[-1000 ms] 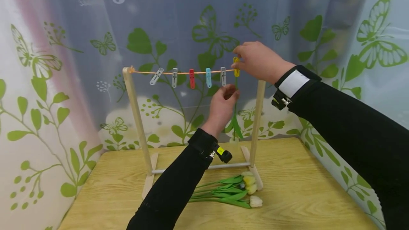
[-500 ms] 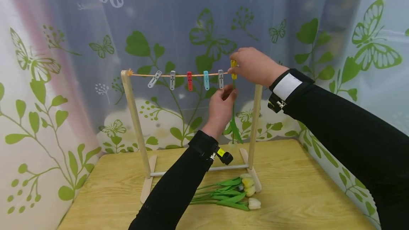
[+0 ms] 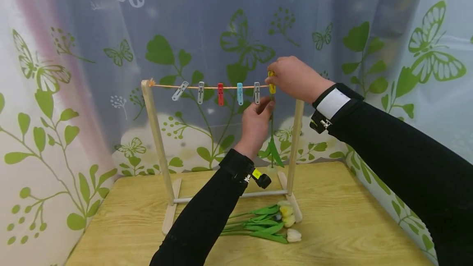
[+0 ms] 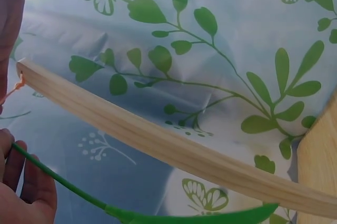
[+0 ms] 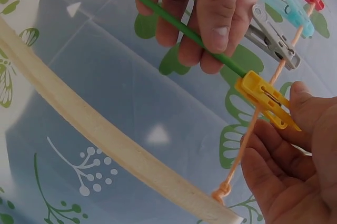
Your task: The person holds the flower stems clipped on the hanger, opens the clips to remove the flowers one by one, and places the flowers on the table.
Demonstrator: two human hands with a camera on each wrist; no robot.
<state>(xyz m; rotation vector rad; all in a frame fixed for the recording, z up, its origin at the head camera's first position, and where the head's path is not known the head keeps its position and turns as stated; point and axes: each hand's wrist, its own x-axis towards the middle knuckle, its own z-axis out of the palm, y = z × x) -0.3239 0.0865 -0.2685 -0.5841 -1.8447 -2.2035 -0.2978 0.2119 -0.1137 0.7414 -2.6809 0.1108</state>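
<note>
In the head view my right hand (image 3: 298,76) pinches a yellow clothespin (image 3: 272,83) near the right end of an orange string (image 3: 168,85). Just below it, my left hand (image 3: 255,125) holds the green stem (image 5: 168,20) of an artificial tulip between thumb and fingers. The tulip hangs head down, its green leaf (image 3: 274,152) and pale bloom (image 3: 272,170) lowest. Seen from the right wrist, the stem's end meets the tip of the yellow clothespin right at the string. In the left wrist view the stem runs out from my left hand (image 4: 26,197).
Grey, red and light blue clothespins (image 3: 239,93) sit along the string to the left. A wooden frame (image 3: 159,143) with two posts carries the string. Several yellow and white tulips (image 3: 266,223) lie on the wooden table (image 3: 343,216). A patterned curtain (image 3: 207,19) hangs behind.
The hands, yellow clothespin and tulip stay together in almost the same place. My right hand has dropped slightly toward the string line; the whole view shifts a little.
</note>
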